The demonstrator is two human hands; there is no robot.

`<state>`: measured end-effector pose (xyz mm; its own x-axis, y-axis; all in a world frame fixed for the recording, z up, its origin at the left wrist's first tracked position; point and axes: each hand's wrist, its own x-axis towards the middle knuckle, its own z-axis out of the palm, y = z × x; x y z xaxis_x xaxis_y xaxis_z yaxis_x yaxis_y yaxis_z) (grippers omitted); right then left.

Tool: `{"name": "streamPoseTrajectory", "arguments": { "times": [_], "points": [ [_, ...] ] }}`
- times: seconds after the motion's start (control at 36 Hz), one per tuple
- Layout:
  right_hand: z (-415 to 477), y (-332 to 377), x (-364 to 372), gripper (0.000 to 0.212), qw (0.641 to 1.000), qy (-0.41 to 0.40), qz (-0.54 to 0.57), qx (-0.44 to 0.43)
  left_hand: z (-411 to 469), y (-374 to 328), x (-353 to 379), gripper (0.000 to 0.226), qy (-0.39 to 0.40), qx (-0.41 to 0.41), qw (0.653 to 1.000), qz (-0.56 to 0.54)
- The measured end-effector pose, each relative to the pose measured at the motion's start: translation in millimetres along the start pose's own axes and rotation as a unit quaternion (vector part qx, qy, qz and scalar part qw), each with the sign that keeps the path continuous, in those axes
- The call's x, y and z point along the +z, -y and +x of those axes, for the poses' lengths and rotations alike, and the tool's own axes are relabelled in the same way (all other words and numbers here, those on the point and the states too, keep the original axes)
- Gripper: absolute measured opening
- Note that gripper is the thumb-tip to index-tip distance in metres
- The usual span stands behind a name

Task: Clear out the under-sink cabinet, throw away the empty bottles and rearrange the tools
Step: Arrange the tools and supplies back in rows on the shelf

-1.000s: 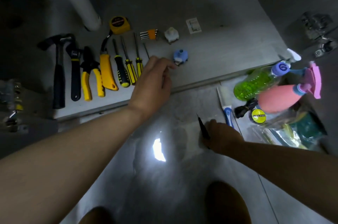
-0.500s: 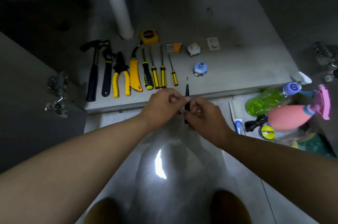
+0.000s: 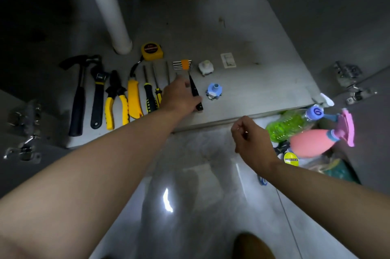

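- Left hand point(image 3: 179, 98) and right hand point(image 3: 251, 138) are both bare.
- Left forearm point(image 3: 101, 165) and right forearm point(image 3: 320, 193), behind the hands, are bare right to the picture's edge.
- Below the right hand, at the bottom edge, is a rounded brown toe point(image 3: 253, 246) — probably a shoe, though the light is dim.

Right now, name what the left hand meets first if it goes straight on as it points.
Probably the white fitting, just beyond the left hand and the black screwdriver it holds; depth is unclear.
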<state>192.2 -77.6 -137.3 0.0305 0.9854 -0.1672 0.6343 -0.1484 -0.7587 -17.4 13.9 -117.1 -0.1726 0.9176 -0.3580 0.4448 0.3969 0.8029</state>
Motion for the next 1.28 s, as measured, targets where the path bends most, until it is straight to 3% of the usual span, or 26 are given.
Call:
{"name": "streamPoseTrajectory", "arguments": {
  "times": [0.22, 0.42, 0.58, 0.78, 0.94, 1.14, 1.28],
  "points": [
    [-2, -31, -16, 0.017, 0.998, 0.013, -0.054, 0.028, 3, -6, 5, 0.043, -0.051, 0.104, 0.982, 0.148],
    [-22, -67, -28, 0.002, 0.974, 0.113, -0.192, 0.047, -8, -8, 4, 0.04, -0.065, 0.165, 0.956, 0.236],
    [-51, -104, -36, 0.056, 0.929, 0.177, -0.319, 0.063, -38, -11, 5, 0.039, -0.091, 0.216, 0.936, 0.262],
    [-56, -115, -38, 0.054, 0.905, 0.24, -0.35, 0.031, -82, -22, 5, 0.01, 0.035, 0.302, 0.897, 0.32],
    [-50, -111, -23, 0.038, 0.897, 0.234, -0.374, 0.007, -99, -27, 17, 0.013, 0.149, 0.286, 0.89, 0.322],
    [-48, -95, -33, 0.018, 0.903, 0.319, -0.289, -0.013, -90, -44, 15, 0.015, 0.219, 0.252, 0.869, 0.366],
    [-38, -64, -76, 0.018, 0.943, 0.324, -0.075, 0.019, -86, -78, -10, 0.015, 0.22, 0.201, 0.845, 0.444]
  ]
}}
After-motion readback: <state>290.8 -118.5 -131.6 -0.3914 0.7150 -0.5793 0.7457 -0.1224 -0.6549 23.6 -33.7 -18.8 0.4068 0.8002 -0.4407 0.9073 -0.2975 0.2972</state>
